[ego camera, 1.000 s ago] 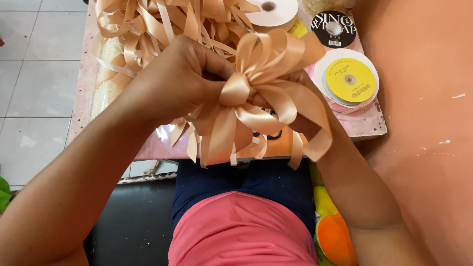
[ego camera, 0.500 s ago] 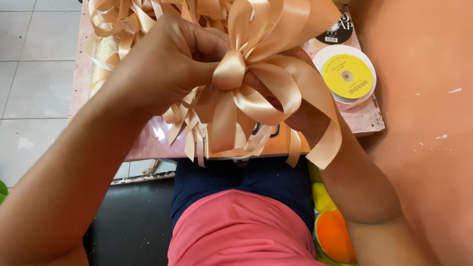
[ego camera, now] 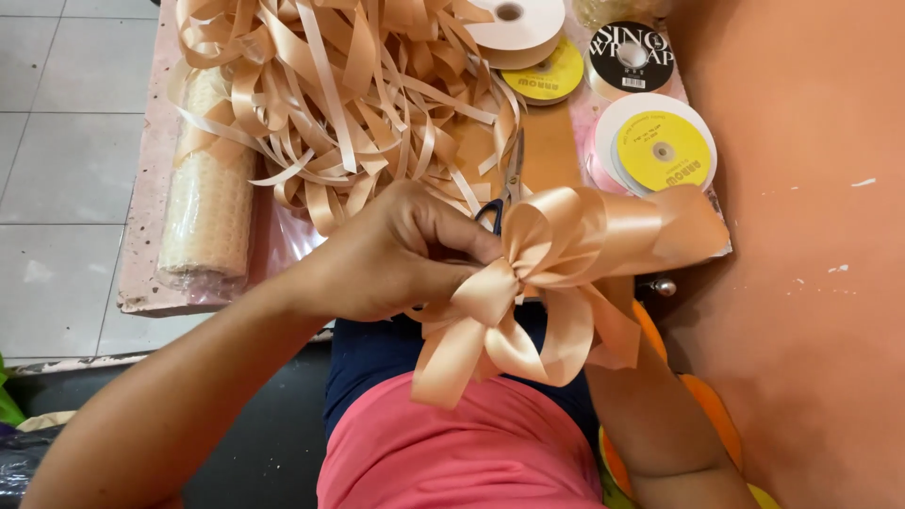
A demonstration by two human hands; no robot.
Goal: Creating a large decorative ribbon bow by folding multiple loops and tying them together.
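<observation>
Left hand [ego camera: 396, 250] is pinching the peach ribbon bow [ego camera: 542, 283] at its knot, bow sitting just right of it above the lap; right hand is hiding behind loops, grip unclear.

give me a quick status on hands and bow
Left hand pinching ribbon bow at its centre. Right hand hidden behind the loops. Scissors and loose ribbon pile just beyond.

The peach satin ribbon bow [ego camera: 528, 283] was all looped up, pinched at its middle, held above the lap.
</observation>
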